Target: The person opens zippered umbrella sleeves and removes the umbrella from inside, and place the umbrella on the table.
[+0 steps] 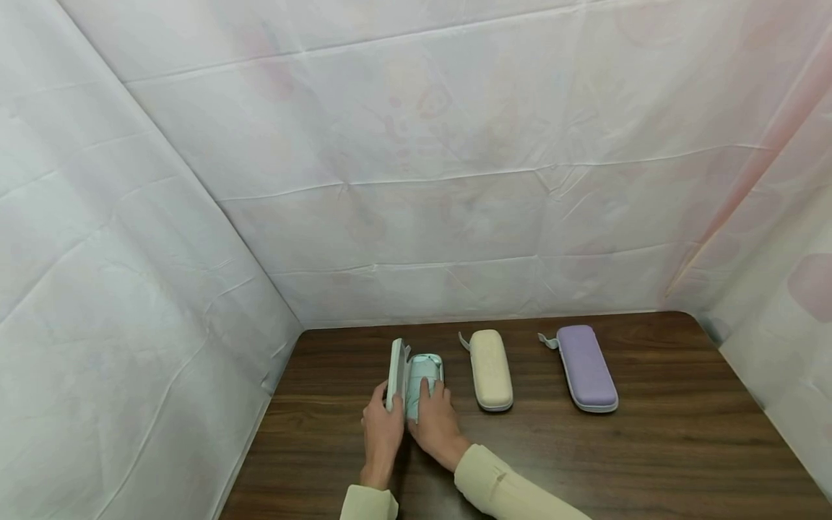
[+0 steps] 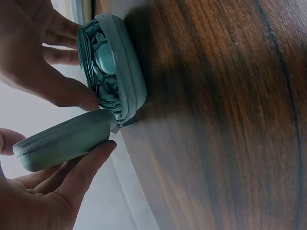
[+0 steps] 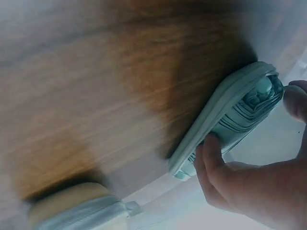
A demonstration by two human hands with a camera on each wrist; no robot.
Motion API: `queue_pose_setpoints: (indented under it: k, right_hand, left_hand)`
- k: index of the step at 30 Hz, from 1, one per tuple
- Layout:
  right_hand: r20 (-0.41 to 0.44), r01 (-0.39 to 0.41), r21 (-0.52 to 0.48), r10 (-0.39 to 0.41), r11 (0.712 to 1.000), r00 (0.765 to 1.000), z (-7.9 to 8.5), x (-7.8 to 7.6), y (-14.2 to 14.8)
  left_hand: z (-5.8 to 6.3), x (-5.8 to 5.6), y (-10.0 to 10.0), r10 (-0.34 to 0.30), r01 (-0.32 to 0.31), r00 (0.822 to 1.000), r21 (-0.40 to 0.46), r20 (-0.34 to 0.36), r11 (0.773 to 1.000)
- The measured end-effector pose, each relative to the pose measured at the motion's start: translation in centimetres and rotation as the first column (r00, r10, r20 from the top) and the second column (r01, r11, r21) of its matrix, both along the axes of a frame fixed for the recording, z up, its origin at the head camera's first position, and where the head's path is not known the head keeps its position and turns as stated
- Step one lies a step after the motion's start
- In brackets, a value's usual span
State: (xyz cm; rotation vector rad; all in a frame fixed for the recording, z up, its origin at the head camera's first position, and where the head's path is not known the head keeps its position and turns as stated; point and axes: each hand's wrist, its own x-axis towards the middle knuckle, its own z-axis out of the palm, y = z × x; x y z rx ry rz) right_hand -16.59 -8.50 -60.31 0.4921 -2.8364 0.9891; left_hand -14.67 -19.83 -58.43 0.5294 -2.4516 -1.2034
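Note:
A mint-green zip case (image 1: 396, 372) stands unzipped on the table, its lid raised on the left. My left hand (image 1: 382, 432) grips that lid (image 2: 67, 139) between thumb and fingers. In the case's base (image 3: 216, 115) lies a folded mint-green umbrella (image 1: 424, 367), its pleated fabric and rounded end (image 2: 105, 58) showing in the left wrist view. Over the umbrella is my right hand (image 1: 437, 427), the thumb at the near end and the fingers along its fabric, holding it within the base. Part of the umbrella is hidden under this hand.
To the right lies a closed cream case (image 1: 491, 370) with a grey strap. Farther right is a closed purple case (image 1: 587, 367), also strapped. All rest on a dark wooden table (image 1: 676, 433), with pale curtains (image 1: 416, 217) behind and at both sides.

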Motion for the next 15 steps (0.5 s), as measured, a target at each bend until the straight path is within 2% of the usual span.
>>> queue_pose_setpoints:
  k: [6,11,15]
  right_hand:
    - [0.021,0.049,0.085,-0.051,0.995,0.998,0.0,-0.5,-1.0]
    - [0.081,0.087,0.065,-0.092,0.994,0.992,0.5,-1.0,-1.7]
    - [0.090,0.109,0.077,-0.115,0.991,0.989,0.9,-1.2,-2.1]
  left_hand:
    - [0.1,0.0,-0.1,-0.012,0.012,1.000,0.008,-0.009,1.000]
    - [0.1,-0.1,-0.2,-0.006,0.006,1.000,0.013,-0.009,1.000]
    - [0.1,-0.1,-0.2,-0.005,0.005,1.000,0.015,-0.003,1.000]
